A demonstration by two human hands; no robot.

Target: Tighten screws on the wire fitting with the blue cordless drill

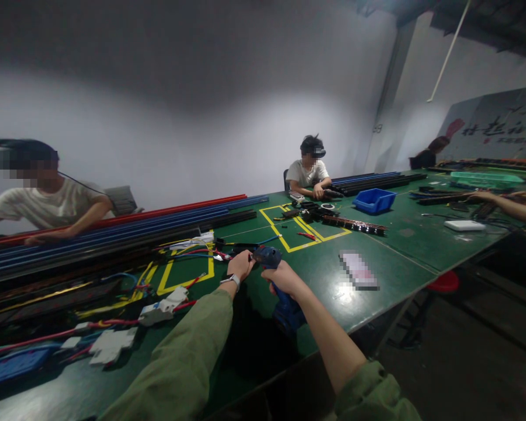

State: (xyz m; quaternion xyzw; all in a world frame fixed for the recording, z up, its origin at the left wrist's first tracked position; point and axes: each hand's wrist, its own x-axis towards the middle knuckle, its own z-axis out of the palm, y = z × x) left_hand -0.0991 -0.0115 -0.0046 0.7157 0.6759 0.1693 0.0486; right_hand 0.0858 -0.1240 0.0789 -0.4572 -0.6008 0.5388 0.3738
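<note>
- Fingers of the right hand (286, 277) are closed around the handle of a blue power drill (268, 257); its head is held above them, its base below, and its nose is pointed toward the left hand (241, 265).
- The left hand's fingers are bent and drawn close together at the drill's nose; whether the nose or a small part is gripped cannot be told.
- A pale band (231, 282) is worn on the left wrist, just behind those fingers.
- Both hands are held over the green surface (324, 292), near its closer edge.
- To the left of the left fingers, loose wires (196, 252) and white plastic blocks (164, 307) are spread.
- Beyond them, red, blue and black rods (114, 234) are laid lengthwise, with a person (52, 199) seated behind.
- Ahead of the fingers, a small red item (305, 235) is laid within yellow tape lines (298, 248); farther off, a second person (309, 169) is seated.
- Right of the right fingers, a pixelated flat object (358, 270) is seen; well beyond it, a blue bin (374, 202) is set.
</note>
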